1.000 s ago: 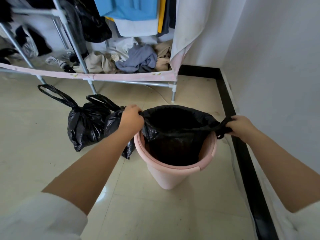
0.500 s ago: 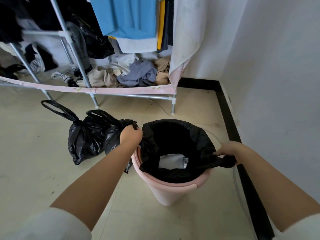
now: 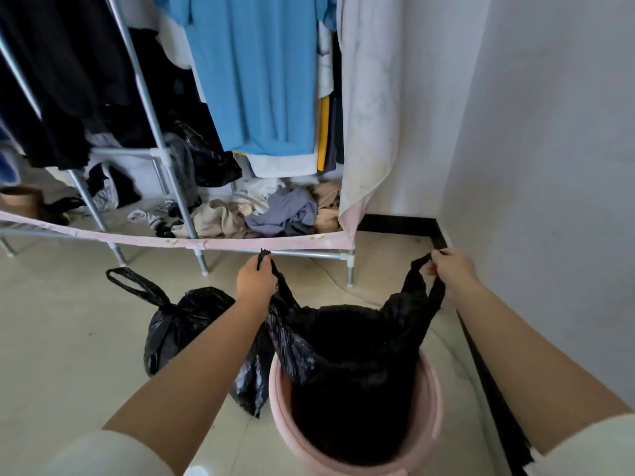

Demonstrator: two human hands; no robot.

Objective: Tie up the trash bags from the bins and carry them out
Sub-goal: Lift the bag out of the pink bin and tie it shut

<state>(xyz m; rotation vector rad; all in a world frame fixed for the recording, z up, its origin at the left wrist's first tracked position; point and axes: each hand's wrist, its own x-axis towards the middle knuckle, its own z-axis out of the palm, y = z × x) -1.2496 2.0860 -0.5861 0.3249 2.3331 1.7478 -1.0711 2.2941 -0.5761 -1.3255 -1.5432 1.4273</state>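
Two handles, both pinched: your left hand and right hand hold the thin black plastic trash bag, half-raised in the round pink plastic bin. Soft, slippery, likely light; grip the handles low.

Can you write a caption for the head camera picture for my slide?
Left hand and right hand hold a black trash bag by its handles above the pink bin.

Both arms reaching forward, left hand raised with fingers curled tight, right hand likewise pinching
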